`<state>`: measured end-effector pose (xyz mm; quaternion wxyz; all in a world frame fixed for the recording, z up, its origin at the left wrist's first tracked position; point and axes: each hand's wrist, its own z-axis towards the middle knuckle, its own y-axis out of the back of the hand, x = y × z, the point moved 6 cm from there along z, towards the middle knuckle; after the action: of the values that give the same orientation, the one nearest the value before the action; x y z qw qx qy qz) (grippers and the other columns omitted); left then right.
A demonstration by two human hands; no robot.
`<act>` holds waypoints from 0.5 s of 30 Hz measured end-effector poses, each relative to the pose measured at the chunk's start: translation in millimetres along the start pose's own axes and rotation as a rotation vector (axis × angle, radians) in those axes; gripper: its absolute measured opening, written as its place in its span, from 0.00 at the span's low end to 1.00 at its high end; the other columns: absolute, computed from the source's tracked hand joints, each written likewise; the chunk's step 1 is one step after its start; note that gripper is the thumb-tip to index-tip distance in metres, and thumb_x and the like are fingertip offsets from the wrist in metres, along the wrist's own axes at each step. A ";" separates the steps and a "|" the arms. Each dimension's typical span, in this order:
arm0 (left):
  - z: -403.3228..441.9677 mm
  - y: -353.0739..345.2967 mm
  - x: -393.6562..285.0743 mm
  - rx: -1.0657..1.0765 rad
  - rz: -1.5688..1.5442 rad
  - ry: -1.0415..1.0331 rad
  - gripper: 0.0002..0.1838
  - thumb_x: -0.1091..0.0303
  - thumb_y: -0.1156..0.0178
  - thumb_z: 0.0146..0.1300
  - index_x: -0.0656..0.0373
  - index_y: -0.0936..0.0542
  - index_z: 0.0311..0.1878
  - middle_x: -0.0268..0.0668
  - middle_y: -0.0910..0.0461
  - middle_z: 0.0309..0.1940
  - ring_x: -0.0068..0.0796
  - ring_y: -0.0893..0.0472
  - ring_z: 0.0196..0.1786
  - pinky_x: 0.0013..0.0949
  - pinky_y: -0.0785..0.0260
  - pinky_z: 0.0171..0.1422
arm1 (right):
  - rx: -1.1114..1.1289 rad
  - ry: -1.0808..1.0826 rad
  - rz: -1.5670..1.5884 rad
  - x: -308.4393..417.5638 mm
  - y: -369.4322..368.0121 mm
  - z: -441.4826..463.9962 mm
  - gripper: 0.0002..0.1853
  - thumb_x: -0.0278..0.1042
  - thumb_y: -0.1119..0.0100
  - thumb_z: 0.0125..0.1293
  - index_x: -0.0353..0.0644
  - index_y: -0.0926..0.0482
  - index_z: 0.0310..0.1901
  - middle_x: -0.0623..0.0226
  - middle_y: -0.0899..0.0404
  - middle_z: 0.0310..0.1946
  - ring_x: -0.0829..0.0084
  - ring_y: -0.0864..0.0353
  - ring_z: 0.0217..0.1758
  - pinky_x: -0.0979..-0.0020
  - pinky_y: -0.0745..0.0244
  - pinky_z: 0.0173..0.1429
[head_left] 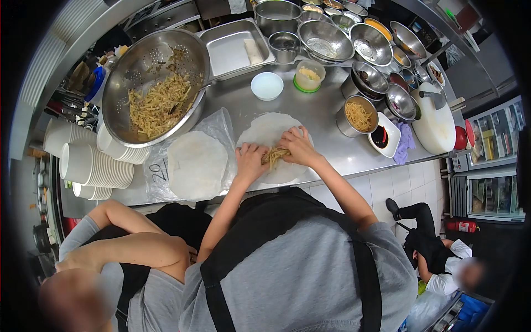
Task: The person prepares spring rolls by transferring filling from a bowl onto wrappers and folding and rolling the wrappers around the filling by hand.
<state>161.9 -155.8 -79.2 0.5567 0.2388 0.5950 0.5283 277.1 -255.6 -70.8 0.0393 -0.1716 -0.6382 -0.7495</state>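
Observation:
A round white wrapper sheet (268, 124) lies flat on the steel counter in front of me. On it sits a small heap of shredded filling (275, 156), gathered between my two hands. My left hand (251, 160) presses its curled fingers against the heap's left end. From the right, my right hand (297, 147) closes its fingers around the other end. Left of them, a stack of white wrappers (197, 165) rests on a plastic bag marked 20. Behind that, a big steel colander (193, 50) holds more shredded filling (160, 102) and a utensil.
Beyond the wrapper stand a white bowl (267, 86) and a green-based tub (309, 76). Right are a pot of yellow strips (358, 115), a dish of dark sauce (384, 138) and several steel bowls. Stacked white containers (97, 166) stand left; a co-worker (127, 260) is close beside me.

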 end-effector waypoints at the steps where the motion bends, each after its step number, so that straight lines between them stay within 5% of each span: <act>1: -1.4 4.5 -0.1 0.005 -0.015 -0.012 0.20 0.60 0.31 0.42 0.48 0.18 0.43 0.30 0.24 0.40 0.35 0.31 0.52 0.47 0.45 0.58 | -0.015 -0.009 0.049 -0.3 5.2 -2.8 0.26 0.42 0.28 0.40 0.49 0.23 0.45 0.69 0.29 0.44 0.63 0.37 0.57 0.44 0.55 0.66; 15: 0.3 -5.6 -12.9 0.146 0.016 -0.056 0.31 0.60 0.30 0.44 0.51 0.26 0.55 0.33 0.27 0.48 0.37 0.32 0.56 0.42 0.43 0.59 | 0.115 -0.052 0.014 -20.7 -3.1 -11.1 0.32 0.41 0.26 0.41 0.50 0.24 0.52 0.71 0.29 0.48 0.64 0.38 0.61 0.41 0.58 0.69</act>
<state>167.3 -168.7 -78.9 0.5500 0.2982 0.6141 0.4811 293.4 -269.1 -81.6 0.0376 -0.1931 -0.6797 -0.7066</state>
